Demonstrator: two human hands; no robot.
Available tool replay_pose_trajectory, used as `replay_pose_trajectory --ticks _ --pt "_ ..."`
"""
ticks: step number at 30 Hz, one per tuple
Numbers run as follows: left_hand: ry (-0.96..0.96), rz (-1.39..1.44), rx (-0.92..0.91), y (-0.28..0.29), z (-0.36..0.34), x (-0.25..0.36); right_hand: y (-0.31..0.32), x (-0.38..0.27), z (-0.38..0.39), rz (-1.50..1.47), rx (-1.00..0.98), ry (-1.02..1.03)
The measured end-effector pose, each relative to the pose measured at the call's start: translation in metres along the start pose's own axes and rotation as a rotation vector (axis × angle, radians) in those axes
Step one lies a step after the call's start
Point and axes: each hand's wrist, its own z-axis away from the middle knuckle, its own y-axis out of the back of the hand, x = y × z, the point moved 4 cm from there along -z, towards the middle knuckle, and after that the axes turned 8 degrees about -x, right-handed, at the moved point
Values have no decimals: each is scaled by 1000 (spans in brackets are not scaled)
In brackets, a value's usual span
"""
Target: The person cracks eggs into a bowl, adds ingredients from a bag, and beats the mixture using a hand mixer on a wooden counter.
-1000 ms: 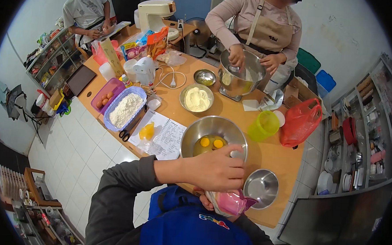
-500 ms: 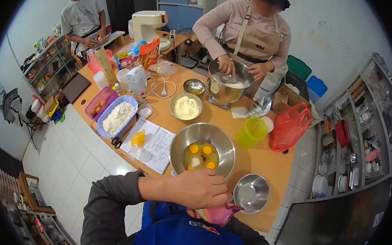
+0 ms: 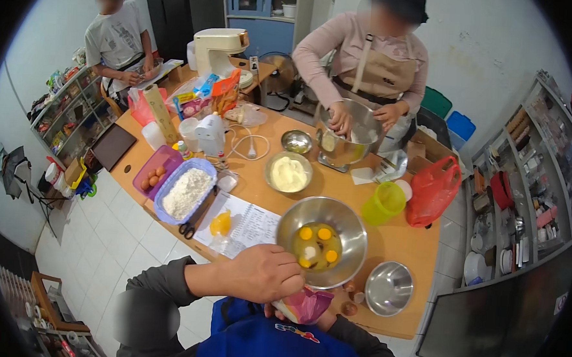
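Pink packet [image 3: 310, 306] is held against the front of the blue apron [image 3: 271, 339], on the near side of the table [image 3: 356, 327], by the right hand [image 3: 277, 313], which wraps it from beneath and is mostly hidden by it. The left hand [image 3: 265, 272] lies over the packet's left end with its fingers curled in; whether they pinch anything cannot be told. Just beyond the hands stands a large steel bowl [image 3: 356, 243] with four egg yolks [image 3: 324, 233] in clear white and a small pale mound [image 3: 310, 251] among them. To its right, near the table's edge, are brown shell pieces [image 3: 349, 308] and a smaller steel bowl [image 3: 390, 289]. Left of the large bowl lie an open notebook [image 3: 258, 221], a small bag of something yellow [image 3: 220, 223] and scissors [image 3: 187, 230], then a lilac tub of white powder [image 3: 187, 194] beside a purple container with brown eggs [image 3: 151, 179]. Farther off is a bowl of pale cream [image 3: 289, 174]; right of that, a lime-green cup [image 3: 385, 203] and a red bag [image 3: 434, 191]. At the far side, a co-worker [image 3: 385, 74] has one hand inside another steel bowl.
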Motion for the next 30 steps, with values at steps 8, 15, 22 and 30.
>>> replay_pose_trajectory --ticks 8,15,22,30 --pt "205 -71 -26 66 101 -44 2 3 -100 -219 17 -15" --pt "493 -308 -53 137 190 -89 5 6 -156 -305 92 36" --pt "888 -544 157 195 262 -112 26 -6 -155 165 806 89" --pt "1278 -479 346 183 347 -112 68 -58 -173 968 1028 77"
